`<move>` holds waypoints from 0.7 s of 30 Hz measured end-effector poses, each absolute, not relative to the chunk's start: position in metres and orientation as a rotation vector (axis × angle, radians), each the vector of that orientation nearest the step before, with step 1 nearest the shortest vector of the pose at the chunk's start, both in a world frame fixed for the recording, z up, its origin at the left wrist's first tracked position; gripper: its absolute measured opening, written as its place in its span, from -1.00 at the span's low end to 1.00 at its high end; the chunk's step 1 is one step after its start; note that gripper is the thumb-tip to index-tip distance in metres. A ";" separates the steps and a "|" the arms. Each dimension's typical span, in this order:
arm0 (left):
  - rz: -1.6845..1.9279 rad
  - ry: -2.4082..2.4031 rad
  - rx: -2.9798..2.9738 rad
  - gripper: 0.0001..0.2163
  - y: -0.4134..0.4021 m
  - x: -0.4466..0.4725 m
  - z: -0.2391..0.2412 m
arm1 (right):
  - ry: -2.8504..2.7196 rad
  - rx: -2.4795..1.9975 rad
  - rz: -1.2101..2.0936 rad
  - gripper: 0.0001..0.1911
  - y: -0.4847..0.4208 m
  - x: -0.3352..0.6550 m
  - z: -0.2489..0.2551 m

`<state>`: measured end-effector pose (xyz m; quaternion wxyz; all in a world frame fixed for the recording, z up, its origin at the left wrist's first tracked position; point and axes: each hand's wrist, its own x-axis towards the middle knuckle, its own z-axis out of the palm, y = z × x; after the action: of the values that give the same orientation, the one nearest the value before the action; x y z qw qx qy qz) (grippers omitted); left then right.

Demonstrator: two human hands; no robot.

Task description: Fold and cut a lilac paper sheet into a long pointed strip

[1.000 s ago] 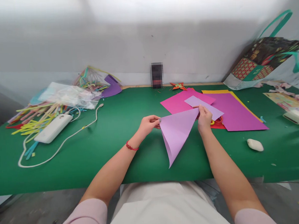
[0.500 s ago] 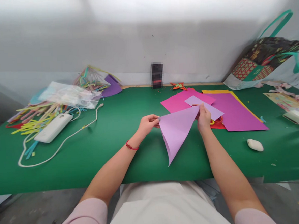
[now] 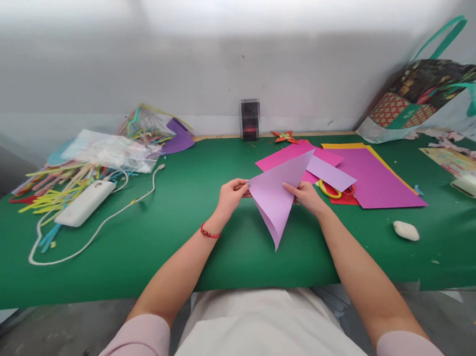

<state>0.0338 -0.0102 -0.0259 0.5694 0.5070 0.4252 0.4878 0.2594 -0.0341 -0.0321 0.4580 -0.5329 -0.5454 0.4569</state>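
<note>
Paper, lilac and folded into a cone-like triangle, held above the near middle of the green table. The left hand pinches its left corner; the right hand grasps its right edge, thumb on the near face, below the upper tip. Beyond and to the right: pink sheets, a small lilac rectangle partly covering scissors, and a purple sheet. Farther right, a white rounded case; at far left, a white power bank.
</note>
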 end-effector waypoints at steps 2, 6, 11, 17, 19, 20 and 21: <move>1.152 0.998 1.184 -0.74 -0.010 0.034 -0.026 | -1.352 -1.310 1.137 -0.45 -0.034 0.260 -0.032; 1.146 0.996 1.193 -0.72 -0.010 0.033 -0.025 | -1.387 -1.299 1.176 -0.45 -0.035 0.259 -0.029; 1.121 0.969 1.214 -0.68 -0.013 0.032 -0.022 | -1.345 -1.289 1.172 -0.47 -0.035 0.259 -0.027; 1.122 0.941 1.216 -0.64 -0.013 0.032 -0.022 | -1.339 -1.301 1.157 -0.45 -0.034 0.259 -0.028; 1.125 0.943 1.214 -0.64 -0.013 0.032 -0.023 | -1.335 -1.304 1.155 -0.44 -0.034 0.259 -0.028; 1.128 0.945 1.213 -0.65 -0.012 0.032 -0.023 | -1.335 -1.303 1.156 -0.44 -0.034 0.259 -0.028; 1.129 0.948 1.212 -0.66 -0.012 0.032 -0.024 | -1.338 -1.301 1.156 -0.45 -0.034 0.259 -0.028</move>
<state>0.0324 -0.0121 -0.0237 0.5780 0.5183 0.4053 0.4828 0.2588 -0.0337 -0.0284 0.4555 -0.5276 -0.5425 0.4688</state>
